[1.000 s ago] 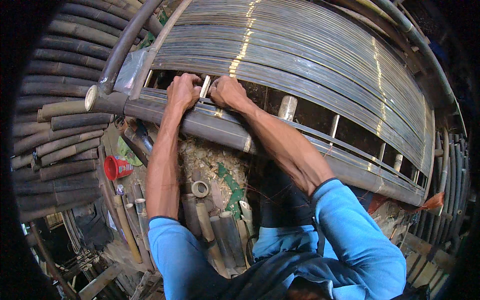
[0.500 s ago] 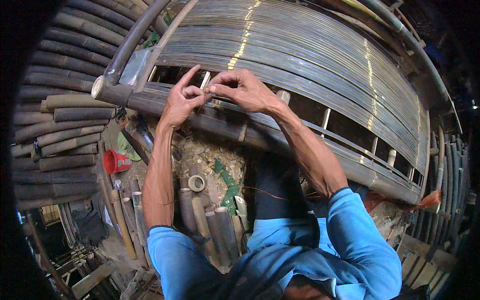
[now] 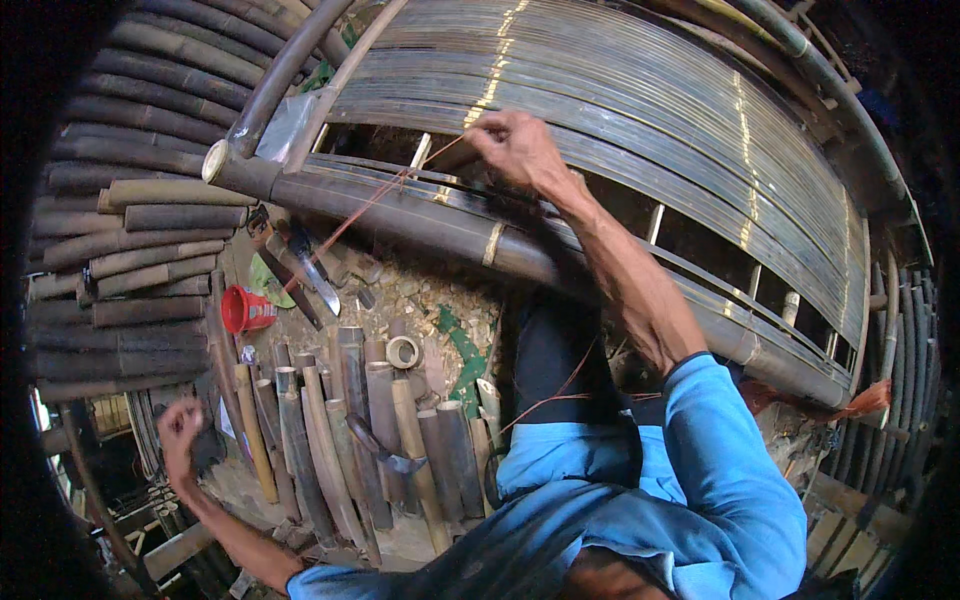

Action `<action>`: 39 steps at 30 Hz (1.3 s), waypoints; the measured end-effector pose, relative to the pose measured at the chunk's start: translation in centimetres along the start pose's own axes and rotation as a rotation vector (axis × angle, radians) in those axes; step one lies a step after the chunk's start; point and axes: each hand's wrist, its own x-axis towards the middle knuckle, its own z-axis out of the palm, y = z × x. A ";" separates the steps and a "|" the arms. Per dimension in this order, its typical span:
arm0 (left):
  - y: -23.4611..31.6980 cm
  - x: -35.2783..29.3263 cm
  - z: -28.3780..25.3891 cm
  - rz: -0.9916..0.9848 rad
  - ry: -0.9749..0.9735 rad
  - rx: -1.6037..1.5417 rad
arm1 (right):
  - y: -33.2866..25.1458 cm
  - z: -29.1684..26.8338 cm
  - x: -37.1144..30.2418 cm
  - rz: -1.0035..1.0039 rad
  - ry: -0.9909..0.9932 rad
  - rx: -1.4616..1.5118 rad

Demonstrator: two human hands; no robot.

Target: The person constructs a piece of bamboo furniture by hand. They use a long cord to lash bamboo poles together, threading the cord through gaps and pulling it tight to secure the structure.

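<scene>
the right hand (image 3: 515, 148) is nearly closed, its thumb and fingertips pinched together on a thin reddish string (image 3: 378, 199), above the near edge of a broad panel of long, narrow, grey-black bamboo slats (image 3: 610, 105). from that pinch the string slants down to the left, meets a short pale flat crosspiece (image 3: 421, 150) beside the few loose slats near the front, and goes on across a thick, dark, round bamboo pole (image 3: 400, 222) toward the lower left, where it blurs out. the left hand (image 3: 180, 430) is well apart, far out at the lower left, with the arm stretched sideways and the fingers curled in; the string points its way, but i cannot tell whether the fingers grip its end, nor how tightly they close. between the 2 hands, on the littered ground, lie a small red cup (image 3: 247, 310), a long knife with a shiny blade (image 3: 325, 290) just to its right, and a row of cut grey-brown bamboo lengths (image 3: 435, 460), with a curved, dark-handled blade (image 3: 372, 438) resting on them. dark bamboo poles (image 3: 130, 300) are stacked at the left.
</scene>
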 end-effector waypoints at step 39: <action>20.4 14.6 23.6 0.369 -0.145 -0.955 | 2.3 2.5 -4.9 0.245 -0.175 -0.117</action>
